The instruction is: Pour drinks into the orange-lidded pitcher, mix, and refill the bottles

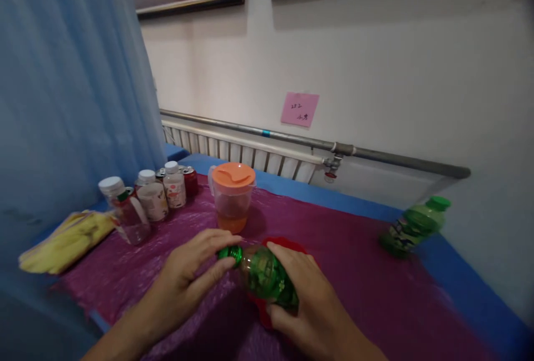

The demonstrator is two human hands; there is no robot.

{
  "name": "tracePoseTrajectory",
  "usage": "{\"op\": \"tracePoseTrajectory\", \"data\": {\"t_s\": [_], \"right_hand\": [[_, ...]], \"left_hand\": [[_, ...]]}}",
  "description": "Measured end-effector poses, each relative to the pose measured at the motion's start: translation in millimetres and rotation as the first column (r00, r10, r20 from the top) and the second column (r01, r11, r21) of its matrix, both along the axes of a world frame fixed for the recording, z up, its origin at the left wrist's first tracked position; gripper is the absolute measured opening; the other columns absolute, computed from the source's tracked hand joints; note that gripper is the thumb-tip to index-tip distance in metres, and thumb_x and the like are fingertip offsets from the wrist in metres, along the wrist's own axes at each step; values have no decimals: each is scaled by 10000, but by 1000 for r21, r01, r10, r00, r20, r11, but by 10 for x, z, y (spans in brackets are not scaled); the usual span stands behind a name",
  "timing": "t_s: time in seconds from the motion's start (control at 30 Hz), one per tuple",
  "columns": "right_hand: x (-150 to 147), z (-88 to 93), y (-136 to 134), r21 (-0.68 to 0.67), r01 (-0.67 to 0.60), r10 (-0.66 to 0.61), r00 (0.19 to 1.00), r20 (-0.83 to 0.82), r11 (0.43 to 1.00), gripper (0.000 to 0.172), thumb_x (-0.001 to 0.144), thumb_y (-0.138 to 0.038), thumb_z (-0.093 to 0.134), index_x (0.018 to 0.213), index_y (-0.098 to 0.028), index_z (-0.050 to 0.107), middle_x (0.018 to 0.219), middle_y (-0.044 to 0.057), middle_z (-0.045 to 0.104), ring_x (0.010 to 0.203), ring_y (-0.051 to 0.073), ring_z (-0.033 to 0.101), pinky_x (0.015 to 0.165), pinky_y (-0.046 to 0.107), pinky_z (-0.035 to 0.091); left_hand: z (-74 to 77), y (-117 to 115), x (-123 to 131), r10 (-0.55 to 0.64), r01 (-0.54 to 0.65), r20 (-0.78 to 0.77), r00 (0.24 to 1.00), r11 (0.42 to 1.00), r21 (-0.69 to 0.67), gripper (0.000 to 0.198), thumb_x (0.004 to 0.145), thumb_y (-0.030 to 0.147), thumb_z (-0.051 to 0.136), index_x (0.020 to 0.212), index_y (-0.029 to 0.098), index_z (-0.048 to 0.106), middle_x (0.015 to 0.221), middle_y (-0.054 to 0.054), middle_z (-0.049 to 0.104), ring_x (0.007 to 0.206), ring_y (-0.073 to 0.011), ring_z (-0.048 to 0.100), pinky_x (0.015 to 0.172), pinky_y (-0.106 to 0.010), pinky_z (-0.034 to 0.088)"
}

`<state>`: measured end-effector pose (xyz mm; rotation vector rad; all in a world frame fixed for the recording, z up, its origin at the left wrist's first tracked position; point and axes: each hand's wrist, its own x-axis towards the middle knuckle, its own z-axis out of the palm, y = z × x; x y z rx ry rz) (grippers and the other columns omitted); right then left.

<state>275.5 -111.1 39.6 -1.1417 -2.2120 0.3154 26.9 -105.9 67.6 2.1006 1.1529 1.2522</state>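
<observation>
My right hand (311,300) is wrapped around a small plastic bottle (267,275) with a green label, tilted so its neck points left. At that neck my left hand (194,269) pinches the green bottle cap (231,255) between thumb and fingers. Whether the cap is loose or still threaded on, I cannot tell. Beneath the bottle lies a red dish (263,313), mostly covered by it and my right hand. Just behind my left fingers stands a clear plastic pitcher (233,205) with an orange lid and some amber liquid at the bottom.
White-capped bottles (152,199) and dark red cans (189,181) stand at the left, near a folded yellow cloth (67,241). Another green-capped bottle (417,224) is at the right. Purple plastic sheeting (346,250) covers the blue table (479,294). A radiator (250,155) and pipe line the wall; a blue curtain (75,83) hangs left.
</observation>
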Motion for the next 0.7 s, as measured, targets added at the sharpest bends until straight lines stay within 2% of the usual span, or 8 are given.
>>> {"op": "tracePoseTrajectory", "data": {"t_s": [0.07,0.13,0.23,0.33,0.47,0.57,0.63,0.7], "right_hand": [[17,-34,20,8,35,-35,999,31,999,634,721,-120,597,1341,-236,536,1309,124,662,1184,313,624,980,512,488],[50,-34,31,29,91,-92,995,34,995,626,726,-113,579,1342,-208,531,1304,131,663,1179,309,627,972,511,489],[107,-11,55,59,186,-187,982,16,981,649,728,-150,604,1369,-162,503,1313,157,654,1177,315,624,973,510,492],[143,-6,82,36,236,-237,971,21,971,686,719,-171,626,1391,-154,487,1329,162,644,1179,314,622,992,505,490],[164,-28,105,7,246,-246,969,4,969,704,707,-166,639,1395,-164,491,1325,152,647,1175,311,625,1005,506,489],[183,-33,119,9,274,-274,961,-45,962,717,706,-175,658,1403,-161,490,1331,157,641,1198,318,615,1024,512,481],[197,-24,124,0,300,-299,950,-84,954,726,700,-190,679,1403,-168,496,1332,156,641,1206,321,611,1033,513,478],[208,-8,128,-22,324,-324,938,-120,946,737,686,-201,697,1398,-178,506,1335,149,642,1210,322,609,1040,511,475]], "left_hand": [[-165,114,-105,118,-113,26,993,985,-128,293,881,476,622,1146,371,690,1154,69,708,1079,-80,654,966,-124,497],[-393,248,-192,170,-187,-86,982,946,-265,376,851,529,603,1146,310,681,1155,22,704,1058,-143,656,961,-228,521],[-765,406,-199,27,-138,-274,961,908,-395,325,828,458,533,976,228,708,1043,-64,711,957,-229,652,881,-362,523],[-1003,446,-103,-117,-27,-280,953,886,-463,241,757,367,552,830,207,715,978,-102,708,945,-267,646,890,-411,513],[-974,538,-96,-95,-23,-204,974,859,-511,352,654,434,699,946,241,744,1096,-90,712,1058,-305,631,999,-453,488],[-807,845,-223,175,-185,-67,982,848,-496,472,694,492,694,1068,204,700,1185,-112,677,1125,-319,599,1089,-503,423],[-706,1138,-297,391,-301,79,917,808,-507,457,777,438,664,1143,164,637,1249,-121,629,1178,-287,564,1135,-502,385],[-648,1431,-313,522,-313,240,818,756,-575,381,869,384,612,1163,143,597,1250,-112,606,1160,-236,567,1110,-473,424]]}}
